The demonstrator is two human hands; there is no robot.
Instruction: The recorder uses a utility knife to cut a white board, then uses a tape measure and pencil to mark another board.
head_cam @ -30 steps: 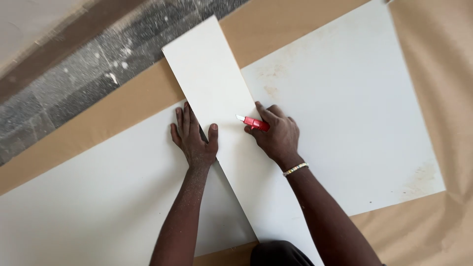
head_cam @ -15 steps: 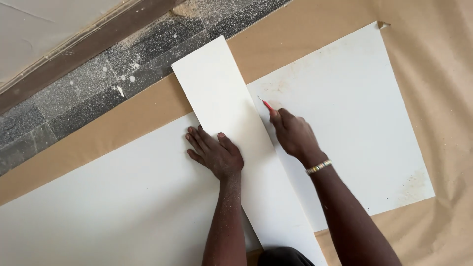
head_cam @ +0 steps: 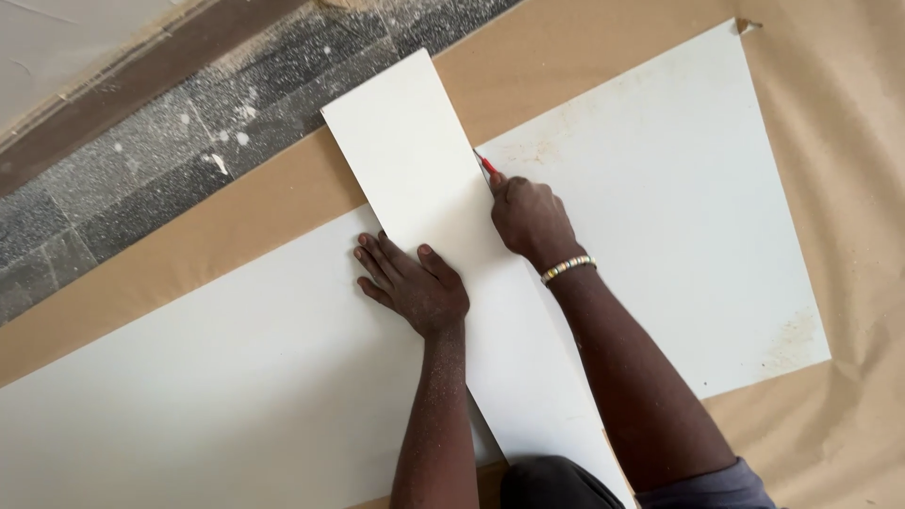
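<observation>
Left hand (head_cam: 412, 283) lies flat, fingers spread, pinning strip (head_cam: 415, 170) onto sheet (head_cam: 679, 217) as a guide. Right hand (head_cam: 530, 217) grips red tool (head_cam: 486, 165), probably a pencil, at strip's right edge.

long white strip (head_cam: 429, 198) lies diagonally; red-tipped marker (head_cam: 485, 165) alongside.

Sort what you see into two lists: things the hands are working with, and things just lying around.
In use: left hand, right hand, red pencil, narrow white strip, big white board.
Lying around: brown paper, speckled grey floor.
</observation>
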